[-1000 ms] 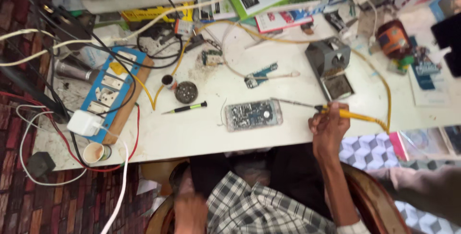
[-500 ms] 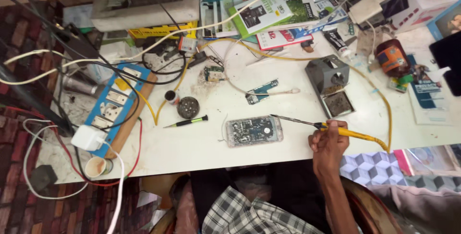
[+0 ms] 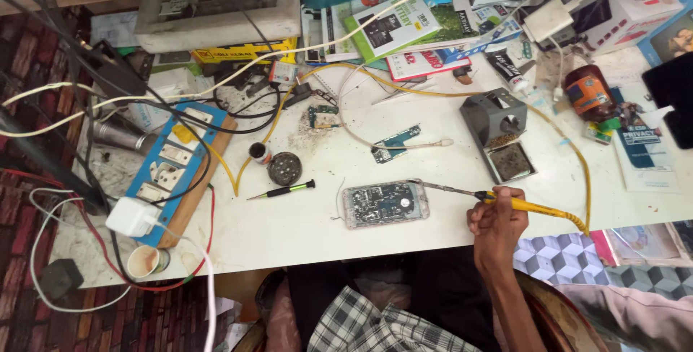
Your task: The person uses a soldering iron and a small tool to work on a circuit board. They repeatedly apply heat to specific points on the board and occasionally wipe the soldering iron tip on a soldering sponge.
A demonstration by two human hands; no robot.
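Observation:
My right hand grips the yellow handle of a soldering iron at the table's front edge. The iron's thin metal tip reaches left to the upper right corner of an opened phone that lies flat with its circuit board showing. A yellow cable runs from the handle up and around to the back of the table. My left hand is out of view. A small green-handled screwdriver lies left of the phone.
A grey soldering stand with a sponge tray sits right of centre. A blue power strip with plugs and tangled wires fills the left. A small round tin, a loose circuit board, a brown bottle and boxes crowd the back.
The view has shifted downward so the table sits lower in frame. My right hand has kept hold of the iron, with its tip staying at the phone's edge.

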